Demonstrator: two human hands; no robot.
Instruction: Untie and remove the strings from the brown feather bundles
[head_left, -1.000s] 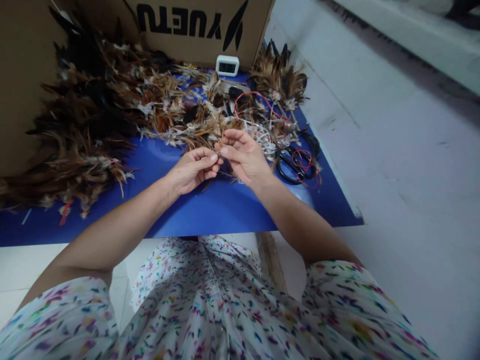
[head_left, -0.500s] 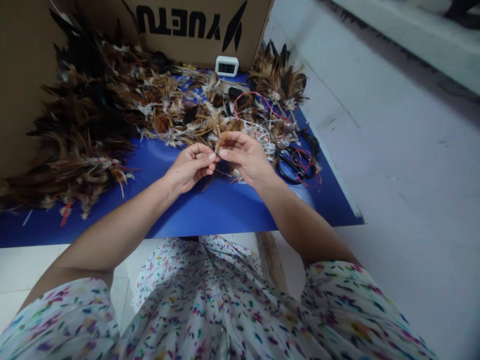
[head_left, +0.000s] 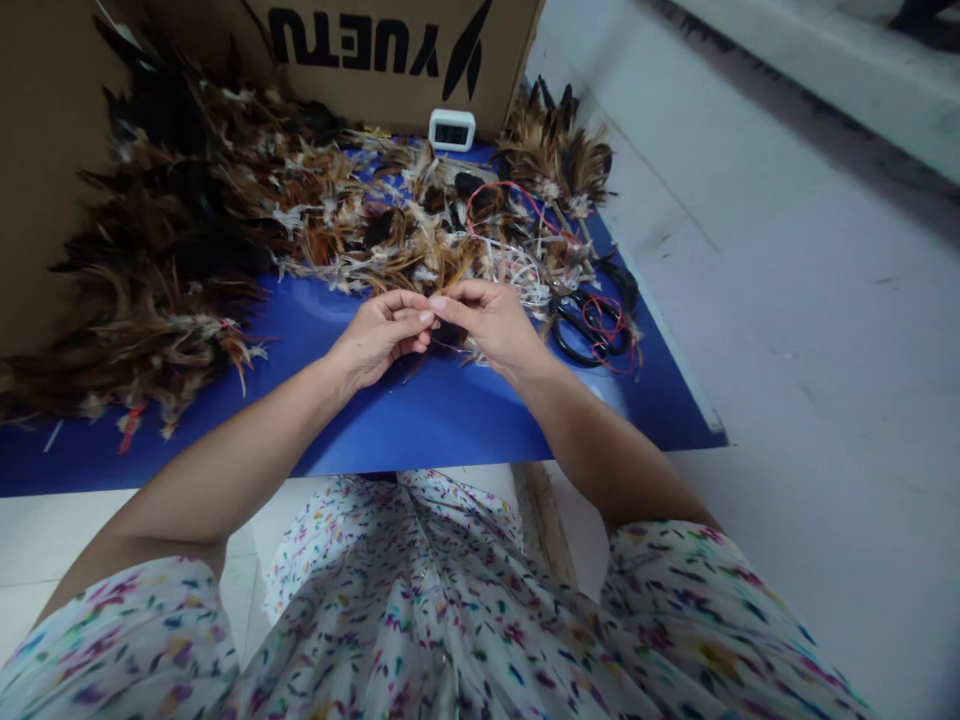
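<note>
Plainly, the blue worktop (head_left: 420, 425) has its near edge in front of the body and its right edge slanting away past the feathers; a bare strip runs between that near edge and the hands. The cardboard box (head_left: 337, 90) closes off the far side. Loose brown feathers (head_left: 322, 215) spread from the left to the far middle, just beyond both hands. The left hand (head_left: 382, 335) and right hand (head_left: 491, 325) meet at the fingertips, each with thumb and forefinger pinched together; whatever they grip is too small to tell. Black loops (head_left: 574, 345) with red string (head_left: 611, 368) lie just right of the right hand.
</note>
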